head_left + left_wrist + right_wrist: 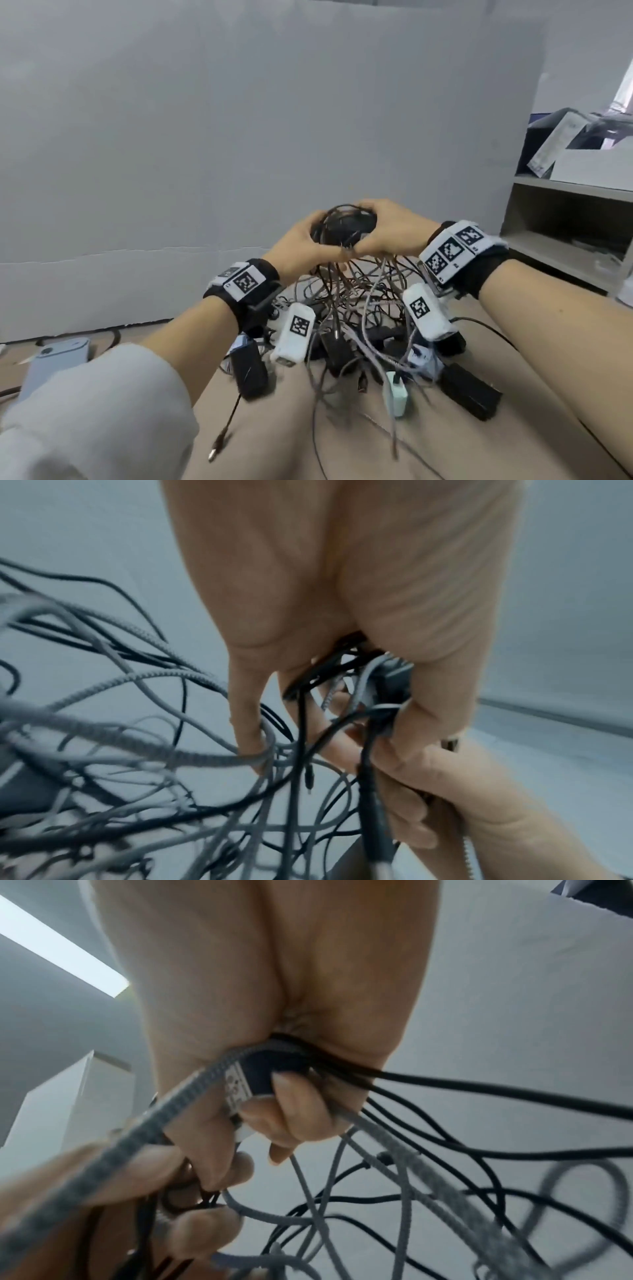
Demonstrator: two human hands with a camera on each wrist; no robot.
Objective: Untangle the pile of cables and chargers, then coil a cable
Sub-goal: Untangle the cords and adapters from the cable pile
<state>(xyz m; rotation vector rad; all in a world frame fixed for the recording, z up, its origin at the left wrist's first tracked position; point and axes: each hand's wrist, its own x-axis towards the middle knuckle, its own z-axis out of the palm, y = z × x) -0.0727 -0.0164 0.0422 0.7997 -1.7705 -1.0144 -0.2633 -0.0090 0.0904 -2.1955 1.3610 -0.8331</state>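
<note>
Both hands are raised above the table and together grip a black charger (346, 224) wrapped in dark cable loops. My left hand (308, 236) curls round its left side, my right hand (383, 226) round the right and top. From it many black and grey braided cables hang into the tangled pile (359, 308). In the left wrist view, the left hand (342, 704) clamps the charger (394, 680) and several cables. In the right wrist view, the right hand (253, 1114) holds the labelled charger (257, 1074), with a grey braided cable (164, 1118) running across it.
On the brown table (342, 445) lie black adapters (250, 373) (469, 390), a mint-green charger (395, 394) and a loose USB plug (214, 452). A blue phone (58, 363) lies at the left. A grey shelf unit (565, 222) stands at the right, a white wall behind.
</note>
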